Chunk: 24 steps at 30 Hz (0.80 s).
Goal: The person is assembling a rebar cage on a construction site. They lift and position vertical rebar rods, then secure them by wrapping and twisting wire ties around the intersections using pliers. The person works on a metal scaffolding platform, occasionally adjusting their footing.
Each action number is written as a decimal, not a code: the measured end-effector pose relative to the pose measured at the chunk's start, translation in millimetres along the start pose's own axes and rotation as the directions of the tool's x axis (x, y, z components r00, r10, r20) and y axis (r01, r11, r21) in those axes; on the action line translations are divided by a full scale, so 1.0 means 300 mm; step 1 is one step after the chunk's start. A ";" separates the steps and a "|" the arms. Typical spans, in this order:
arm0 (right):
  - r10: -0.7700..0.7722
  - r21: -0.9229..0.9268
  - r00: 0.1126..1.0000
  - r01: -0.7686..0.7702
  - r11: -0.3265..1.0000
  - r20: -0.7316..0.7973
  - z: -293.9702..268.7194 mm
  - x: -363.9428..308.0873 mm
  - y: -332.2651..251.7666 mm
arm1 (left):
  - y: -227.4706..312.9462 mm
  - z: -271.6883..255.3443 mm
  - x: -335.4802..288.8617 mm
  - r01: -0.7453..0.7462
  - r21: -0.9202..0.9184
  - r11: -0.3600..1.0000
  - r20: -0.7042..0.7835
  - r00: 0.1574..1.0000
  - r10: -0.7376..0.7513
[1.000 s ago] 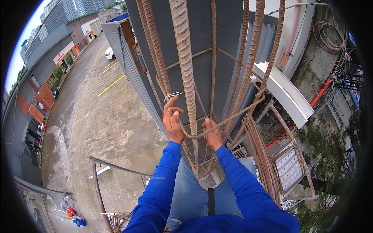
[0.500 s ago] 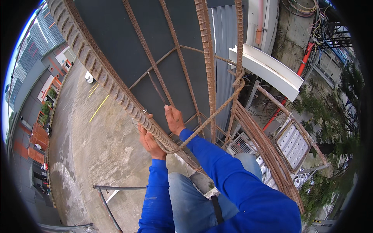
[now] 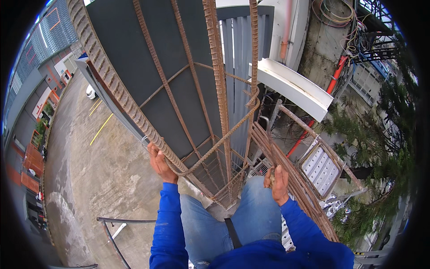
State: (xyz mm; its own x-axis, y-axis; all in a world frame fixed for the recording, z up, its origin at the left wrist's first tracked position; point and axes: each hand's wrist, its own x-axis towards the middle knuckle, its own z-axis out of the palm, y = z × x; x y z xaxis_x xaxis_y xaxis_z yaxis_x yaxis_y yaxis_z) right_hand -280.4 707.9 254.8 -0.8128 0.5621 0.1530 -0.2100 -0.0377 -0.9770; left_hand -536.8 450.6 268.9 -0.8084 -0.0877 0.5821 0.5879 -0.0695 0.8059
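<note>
My left hand is closed against the thick, ribbed, rusty rebar at the left corner of an upright steel cage. A small loop of thin tie wire sticks out on that bar just above my fingers. A thinner square stirrup runs round the cage's upright bars, its near corner just beside my left wrist. Away from the cage, over my right thigh, my right hand is closed round a tying hook, whose slim rod rises to a curved end.
Dark panels stand behind the cage. On my right lie a bundle of rusty bars, a perforated metal platform and a white channel. A thin rail crosses lower left, with a concrete yard far below.
My right hand has drawn back from the cage to the right, carrying the tying hook with it. My left hand stays on the thick bar. The view has shifted somewhat.
</note>
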 end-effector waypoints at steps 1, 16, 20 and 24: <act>-0.076 0.025 0.995 0.077 0.997 -0.066 -0.018 0.043 -0.033 | 0.016 0.002 0.011 0.030 0.041 0.999 0.016 0.999 -0.031; -0.046 -0.152 0.994 0.031 0.988 -0.103 -0.029 0.332 0.048 | -0.004 -0.030 0.067 -0.136 0.094 0.986 0.067 0.989 0.130; -0.379 -0.113 0.906 0.364 0.925 -0.188 0.049 0.379 -0.161 | -0.002 -0.027 0.049 -0.131 0.021 0.991 0.018 0.991 0.131; -0.297 -0.355 0.949 0.243 0.903 -0.107 -0.100 0.380 0.212 | 0.007 0.018 0.076 -0.166 -0.060 0.984 0.040 0.985 0.168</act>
State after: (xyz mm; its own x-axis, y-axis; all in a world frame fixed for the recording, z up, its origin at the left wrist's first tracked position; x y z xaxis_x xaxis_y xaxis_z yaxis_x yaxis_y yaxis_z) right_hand -370.0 794.4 205.7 -0.6506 0.6328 0.4199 -0.1944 0.3956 -0.8976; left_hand -554.1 453.8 284.4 -0.6983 -0.0579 0.7134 0.7146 -0.1130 0.6903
